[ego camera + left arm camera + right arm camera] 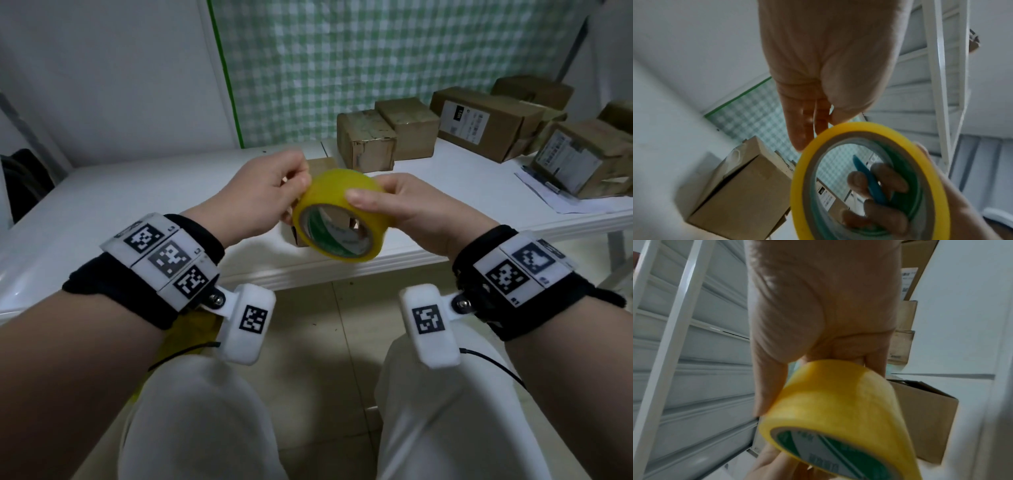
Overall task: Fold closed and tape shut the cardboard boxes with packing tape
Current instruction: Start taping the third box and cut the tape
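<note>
A: How far along is it, would you say?

B: Early, for the box in hand. The right hand (407,209) has its grip wrapped on the yellow tape roll (339,214), thumb on the outer face and fingers through the core, where the left wrist view also shows a slim blue tool (869,180) pinched against the fingers. The left hand (260,195) pinches at the roll's top edge with curled fingertips, likely picking for the loose end. No strip is pulled out yet.

A: And the box?

B: A small open box (740,183) sits just behind the roll, close to the near edge of the surface (137,192). In the left wrist view its top flap stands slightly ajar with a dark gap, so I judge it folded but not sealed. Taping it is all still ahead.

A: The others?

B: Beyond the roll, further back, two small brown boxes (383,137) stand touching each other; to the right of the roll, further back again, several bigger labelled boxes (486,120) crowd together. Whether those are already taped, I cannot tell.

A: The room?

B: The surface is white and long, with paper sheets (561,198) lying right of the roll beside the labelled boxes. Behind it hangs a green-checked cloth (376,54) on a pale wall. Below the roll, pale floor tiles and the person's light trousers.
</note>
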Available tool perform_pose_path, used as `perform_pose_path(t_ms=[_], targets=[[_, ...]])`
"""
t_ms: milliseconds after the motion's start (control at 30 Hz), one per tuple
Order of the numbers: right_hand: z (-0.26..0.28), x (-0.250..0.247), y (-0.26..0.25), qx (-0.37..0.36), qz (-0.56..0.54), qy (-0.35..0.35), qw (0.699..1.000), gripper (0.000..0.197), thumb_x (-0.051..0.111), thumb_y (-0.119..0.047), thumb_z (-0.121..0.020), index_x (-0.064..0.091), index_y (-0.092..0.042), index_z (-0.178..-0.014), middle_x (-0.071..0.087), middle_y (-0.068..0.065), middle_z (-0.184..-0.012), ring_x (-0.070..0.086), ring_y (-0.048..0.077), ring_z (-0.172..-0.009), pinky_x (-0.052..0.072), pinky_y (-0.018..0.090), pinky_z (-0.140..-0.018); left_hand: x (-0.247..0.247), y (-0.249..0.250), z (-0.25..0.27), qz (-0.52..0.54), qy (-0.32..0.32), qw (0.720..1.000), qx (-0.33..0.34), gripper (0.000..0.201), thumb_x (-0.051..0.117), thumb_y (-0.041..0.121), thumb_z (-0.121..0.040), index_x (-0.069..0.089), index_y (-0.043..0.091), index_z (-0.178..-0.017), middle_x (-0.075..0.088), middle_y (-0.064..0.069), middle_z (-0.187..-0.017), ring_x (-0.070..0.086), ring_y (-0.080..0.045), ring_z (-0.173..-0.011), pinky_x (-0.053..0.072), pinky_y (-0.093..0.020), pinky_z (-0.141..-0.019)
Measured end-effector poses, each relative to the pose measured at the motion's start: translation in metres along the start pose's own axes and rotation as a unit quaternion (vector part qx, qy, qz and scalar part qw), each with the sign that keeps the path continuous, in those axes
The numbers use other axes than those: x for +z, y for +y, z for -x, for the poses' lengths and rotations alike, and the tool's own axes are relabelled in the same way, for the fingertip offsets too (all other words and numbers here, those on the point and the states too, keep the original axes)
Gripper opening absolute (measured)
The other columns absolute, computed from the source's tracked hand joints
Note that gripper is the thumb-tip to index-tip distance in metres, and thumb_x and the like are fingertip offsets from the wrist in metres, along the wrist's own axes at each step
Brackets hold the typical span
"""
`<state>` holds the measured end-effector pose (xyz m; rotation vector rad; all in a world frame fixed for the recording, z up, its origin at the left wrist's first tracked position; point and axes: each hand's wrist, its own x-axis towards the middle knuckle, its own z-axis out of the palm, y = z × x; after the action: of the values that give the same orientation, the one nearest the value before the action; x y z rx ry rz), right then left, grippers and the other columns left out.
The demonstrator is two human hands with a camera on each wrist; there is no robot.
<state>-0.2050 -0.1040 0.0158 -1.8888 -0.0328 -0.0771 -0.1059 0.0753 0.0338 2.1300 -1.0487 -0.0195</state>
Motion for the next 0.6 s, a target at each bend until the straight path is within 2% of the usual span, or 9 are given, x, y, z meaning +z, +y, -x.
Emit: perform_pose_path(t_ms=[67,133,200,267,367,467,533,600], targets=[[0.002,0.002,0.004,0.007,-0.019,-0.015,1.0,0.033,0.072,-0.046,-0.077,0.065,-0.014,-0.072,0.064,-0.003,-0.065,0.058,0.01,-0.062,0.045,0.026,-0.069,0.004,-0.005,0.002,-0.059,0.009,0.998,0.015,0.02,0.047,0.016,-0.096,0.049,0.014,-0.077,0.056,-0.005,-0.078,0.061,-0.024,-0.07,0.054,-0.043,-0.066],[0.003,0.006,0.006,0.018,-0.014,-0.015,1.0,0.03,0.064,-0.046,-0.077,0.065,-0.02,-0.062,0.062,-0.008,-0.059,0.056,0.006,-0.056,0.043,0.023,-0.062,0.011,-0.009,0.005,-0.126,0.011,0.991,0.038,0.02,0.047,0.017,-0.097,0.047,0.011,-0.078,0.058,-0.009,-0.076,0.059,-0.027,-0.072,0.048,-0.039,-0.065],[0.003,0.007,0.007,0.034,0.018,0.001,0.999,0.031,0.062,-0.047,-0.076,0.062,-0.021,-0.058,0.059,-0.01,-0.055,0.054,0.004,-0.054,0.041,0.02,-0.059,0.017,-0.011,0.009,-0.147,0.003,0.988,0.047,0.02,0.046,0.016,-0.096,0.045,0.011,-0.077,0.058,-0.009,-0.074,0.057,-0.027,-0.071,0.044,-0.037,-0.066],[0.002,0.007,0.012,0.06,0.072,0.028,0.995,0.032,0.066,-0.046,-0.08,0.061,-0.021,-0.061,0.057,-0.012,-0.054,0.054,0.006,-0.056,0.041,0.021,-0.059,0.019,-0.011,0.01,-0.149,0.0,0.988,0.044,0.019,0.046,0.013,-0.096,0.045,0.01,-0.077,0.059,-0.01,-0.074,0.058,-0.027,-0.071,0.045,-0.039,-0.067],[-0.001,0.008,0.022,0.109,0.146,0.066,0.981,0.036,0.067,-0.051,-0.079,0.062,-0.017,-0.069,0.059,-0.003,-0.067,0.056,0.015,-0.068,0.043,0.026,-0.062,0.017,-0.008,0.007,-0.16,-0.007,0.986,0.046,0.018,0.045,0.014,-0.096,0.044,0.01,-0.079,0.059,-0.013,-0.077,0.058,-0.03,-0.074,0.045,-0.043,-0.068],[-0.005,0.011,0.027,0.142,0.216,0.108,0.96,0.044,0.065,-0.058,-0.077,0.062,-0.015,-0.074,0.06,0.003,-0.077,0.057,0.021,-0.078,0.043,0.028,-0.064,0.014,-0.007,-0.006,-0.158,-0.034,0.987,0.015,0.019,0.043,0.013,-0.096,0.044,0.01,-0.078,0.058,-0.015,-0.083,0.057,-0.033,-0.079,0.049,-0.049,-0.075],[-0.007,0.013,0.025,0.147,0.195,0.119,0.962,0.044,0.064,-0.059,-0.077,0.061,-0.016,-0.074,0.061,0.003,-0.08,0.057,0.021,-0.079,0.043,0.028,-0.064,0.013,-0.008,-0.019,-0.153,-0.041,0.987,-0.017,0.024,0.041,0.014,-0.096,0.04,0.015,-0.072,0.055,-0.012,-0.081,0.057,-0.033,-0.081,0.05,-0.051,-0.078],[-0.008,0.014,0.021,0.146,0.112,0.106,0.977,0.039,0.064,-0.054,-0.081,0.063,-0.016,-0.083,0.062,0.003,-0.087,0.058,0.019,-0.082,0.044,0.028,-0.067,0.011,-0.011,-0.033,-0.135,-0.034,0.989,-0.043,0.027,0.038,0.014,-0.097,0.037,0.018,-0.07,0.051,-0.008,-0.075,0.057,-0.031,-0.076,0.053,-0.05,-0.077]])
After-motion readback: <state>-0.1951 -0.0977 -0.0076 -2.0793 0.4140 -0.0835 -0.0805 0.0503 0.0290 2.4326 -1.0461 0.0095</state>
